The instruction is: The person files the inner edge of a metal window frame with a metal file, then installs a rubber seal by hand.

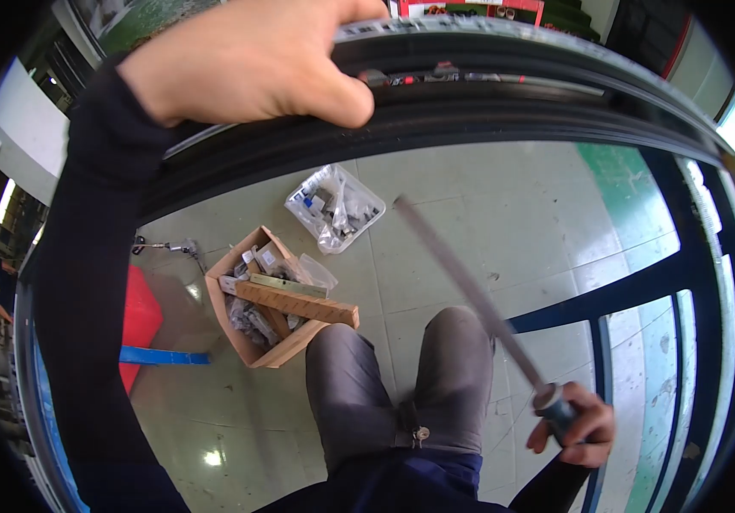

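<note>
My left hand [252,64] is closed over the upper bar of a dark metal frame [504,115], its thumb pressed against the near face. In my right hand [588,426] is a long flat file [474,295], gripped by its dark handle. The file's blade slants up and to the left, its tip apart from the frame. Grooves run along the bar, and small red and silver parts [444,75] sit in one of them to the right of my left thumb.
On the floor stand a cardboard box [299,346] of packaged parts and long strips, and a clear plastic tub [376,205] of bagged hardware. A red object [141,312] with a blue strip [166,356] lies left. Dark frame bars [619,286] cross the right side.
</note>
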Motion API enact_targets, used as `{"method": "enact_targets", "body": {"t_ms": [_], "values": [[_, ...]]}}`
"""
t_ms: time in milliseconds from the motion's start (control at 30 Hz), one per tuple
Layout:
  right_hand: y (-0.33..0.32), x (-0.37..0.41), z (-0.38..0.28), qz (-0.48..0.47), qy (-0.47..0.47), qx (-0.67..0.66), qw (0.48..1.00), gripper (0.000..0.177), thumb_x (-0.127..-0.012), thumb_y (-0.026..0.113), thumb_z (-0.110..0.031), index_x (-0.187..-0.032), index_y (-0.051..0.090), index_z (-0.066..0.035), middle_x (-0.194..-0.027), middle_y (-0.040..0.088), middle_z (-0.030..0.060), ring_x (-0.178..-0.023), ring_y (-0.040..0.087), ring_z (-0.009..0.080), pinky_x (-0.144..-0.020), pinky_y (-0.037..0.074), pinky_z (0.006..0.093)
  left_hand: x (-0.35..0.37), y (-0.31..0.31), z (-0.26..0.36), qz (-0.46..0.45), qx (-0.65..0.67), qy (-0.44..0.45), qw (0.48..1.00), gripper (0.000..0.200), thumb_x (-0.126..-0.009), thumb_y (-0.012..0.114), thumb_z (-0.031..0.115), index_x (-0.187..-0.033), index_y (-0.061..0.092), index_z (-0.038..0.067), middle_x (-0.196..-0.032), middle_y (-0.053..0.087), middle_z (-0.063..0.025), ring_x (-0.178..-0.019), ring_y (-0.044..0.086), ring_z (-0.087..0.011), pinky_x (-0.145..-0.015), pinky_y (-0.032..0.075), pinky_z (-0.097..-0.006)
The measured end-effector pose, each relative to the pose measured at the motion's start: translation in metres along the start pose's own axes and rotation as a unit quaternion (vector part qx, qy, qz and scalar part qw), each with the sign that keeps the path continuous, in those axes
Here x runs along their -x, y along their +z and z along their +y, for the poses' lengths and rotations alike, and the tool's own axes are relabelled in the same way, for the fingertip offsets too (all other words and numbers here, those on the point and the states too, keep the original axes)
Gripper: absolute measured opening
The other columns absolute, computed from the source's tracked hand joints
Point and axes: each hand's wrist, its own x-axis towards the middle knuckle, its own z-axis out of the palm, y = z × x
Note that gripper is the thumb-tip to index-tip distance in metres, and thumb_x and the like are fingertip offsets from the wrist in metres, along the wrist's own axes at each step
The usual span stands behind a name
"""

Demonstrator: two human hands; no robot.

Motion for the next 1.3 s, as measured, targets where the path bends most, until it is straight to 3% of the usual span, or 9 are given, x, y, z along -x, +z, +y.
{"method": "enact_targets", "body": {"t_ms": [100,133,233,367,567,867,1100,1167,1300], "values": [[-0.017,0.031,0.102,0.023,0.100,-0.183,0.978,0.033,-0.076,0.066,0.012,-0.108,0.057,0.007,-0.117,0.054,0.0388,-0.075,0.070,0.0363,-0.062,0.057,0.0420,-0.003,0.022,-0.007,0.058,0.012,-0.015,0.998,0.040,-0.072,0.065,0.010,-0.110,0.061,-0.002,-0.092,0.059,-0.0018,-0.085,0.055,-0.0108,-0.081,0.045,-0.0264],[-0.011,0.037,0.136,0.062,0.132,-0.290,0.946,0.044,-0.078,0.067,0.011,-0.118,0.051,0.005,-0.116,0.057,0.0330,-0.073,0.068,0.0276,-0.064,0.055,0.0385,-0.002,0.022,-0.011,0.076,0.005,-0.018,0.997,0.041,-0.072,0.066,0.010,-0.111,0.061,-0.002,-0.093,0.059,-0.0017,-0.086,0.055,-0.0109,-0.082,0.045,-0.0264],[0.013,0.006,0.169,0.115,0.322,-0.197,0.919,0.067,-0.082,0.065,0.008,-0.142,0.035,0.002,-0.110,0.061,0.0151,-0.073,0.061,0.0154,-0.067,0.053,0.0303,-0.003,0.001,-0.018,0.059,-0.046,-0.068,0.995,0.049,-0.069,0.070,0.015,-0.115,0.060,-0.001,-0.101,0.060,-0.0021,-0.091,0.057,-0.0114,-0.087,0.046,-0.0270],[0.014,-0.044,0.237,0.114,0.341,-0.117,0.926,0.077,-0.084,0.063,0.007,-0.150,0.025,0.006,-0.106,0.060,0.0129,-0.072,0.060,0.0153,-0.063,0.051,0.0273,0.000,-0.007,-0.025,0.064,-0.061,-0.099,0.991,0.055,-0.066,0.074,0.021,-0.114,0.060,0.000,-0.104,0.060,-0.0031,-0.094,0.056,-0.0121,-0.088,0.045,-0.0276],[0.009,-0.077,0.297,0.181,0.357,-0.137,0.906,0.070,-0.084,0.060,0.007,-0.147,0.029,0.005,-0.103,0.058,0.0125,-0.068,0.059,0.0171,-0.059,0.051,0.0300,0.004,-0.008,-0.023,0.080,-0.073,-0.099,0.989,0.057,-0.060,0.074,0.024,-0.110,0.060,0.000,-0.102,0.059,-0.0037,-0.094,0.055,-0.0135,-0.087,0.043,-0.0282],[-0.002,-0.076,0.301,0.238,0.343,-0.133,0.899,0.066,-0.084,0.061,0.002,-0.144,0.033,0.004,-0.101,0.057,0.0124,-0.068,0.058,0.0174,-0.060,0.050,0.0317,0.004,-0.014,-0.028,0.025,-0.032,-0.114,0.993,0.056,-0.058,0.075,0.026,-0.105,0.059,0.002,-0.096,0.057,-0.0039,-0.089,0.053,-0.0138,-0.082,0.041,-0.0282],[-0.016,-0.075,0.309,0.245,0.320,-0.124,0.907,0.069,-0.085,0.061,0.004,-0.146,0.030,0.004,-0.100,0.057,0.0118,-0.070,0.058,0.0171,-0.060,0.050,0.0309,-0.008,-0.002,0.004,-0.009,0.040,-0.197,0.980,0.046,-0.062,0.080,0.012,-0.104,0.064,0.003,-0.094,0.064,-0.0014,-0.088,0.058,-0.0097,-0.081,0.046,-0.0260],[-0.019,-0.075,0.315,0.246,0.319,-0.104,0.909,0.069,-0.085,0.062,0.005,-0.146,0.030,0.004,-0.098,0.058,0.0117,-0.068,0.058,0.0177,-0.059,0.050,0.0313,-0.007,-0.005,0.003,-0.029,0.039,-0.152,0.987,0.034,-0.066,0.080,0.009,-0.096,0.066,0.002,-0.088,0.065,0.0010,-0.081,0.058,-0.0068,-0.075,0.047,-0.0234],[-0.023,-0.079,0.320,0.244,0.339,-0.083,0.905,0.060,-0.086,0.063,0.003,-0.141,0.040,0.000,-0.095,0.060,0.0099,-0.065,0.058,0.0168,-0.059,0.050,0.0317,-0.004,-0.012,-0.008,-0.067,0.027,-0.080,0.994,0.041,-0.072,0.078,0.008,-0.109,0.065,-0.004,-0.096,0.068,-0.0041,-0.090,0.060,-0.0109,-0.082,0.050,-0.0285]]}}
